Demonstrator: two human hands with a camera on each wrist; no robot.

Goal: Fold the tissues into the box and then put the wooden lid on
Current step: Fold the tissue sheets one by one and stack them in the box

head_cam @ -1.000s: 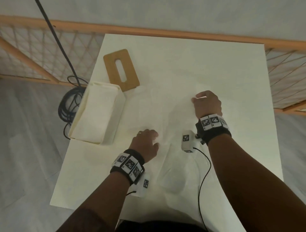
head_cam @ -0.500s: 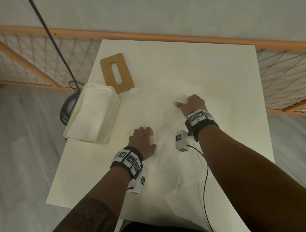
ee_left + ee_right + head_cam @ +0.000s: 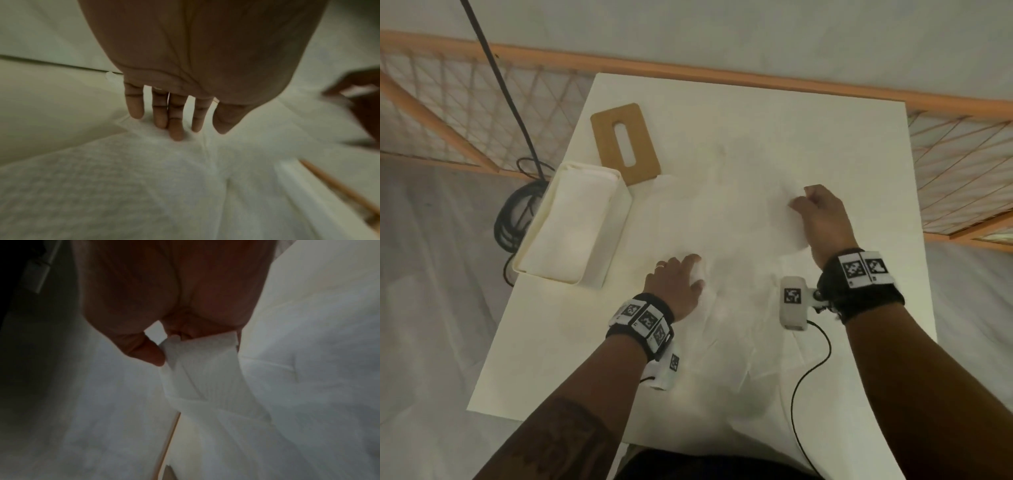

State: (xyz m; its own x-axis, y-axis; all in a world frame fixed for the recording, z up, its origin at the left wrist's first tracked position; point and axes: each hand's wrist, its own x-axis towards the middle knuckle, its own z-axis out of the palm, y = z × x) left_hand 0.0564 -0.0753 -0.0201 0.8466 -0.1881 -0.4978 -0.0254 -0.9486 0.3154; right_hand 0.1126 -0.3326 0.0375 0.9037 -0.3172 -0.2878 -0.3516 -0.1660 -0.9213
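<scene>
Right-hand fingers (image 3: 148, 353) pinch a raised edge of the thin white tissue sheet (image 3: 722, 240), thumb against curled fingers, the paper lifted off the surface. The right hand (image 3: 822, 222) sits toward the far right of the sheet. The left hand (image 3: 674, 284) lies flat, its straight, slightly spread fingers (image 3: 175, 129) pressing the near part of the same sheet down, holding nothing. That reads as the folding step: one side anchored, the other edge picked up, ready to be carried over. The next move calls for a gentle sweep of the pinched edge across toward the left hand, since such thin paper will likely crumple or tear if tugged. On the left of the white tabletop (image 3: 825, 137) waits the open cream rectangular box (image 3: 616, 219), white tissue already inside. Just beyond it lies the tan wooden lid with an oblong slot (image 3: 643, 144), not yet fitted.
</scene>
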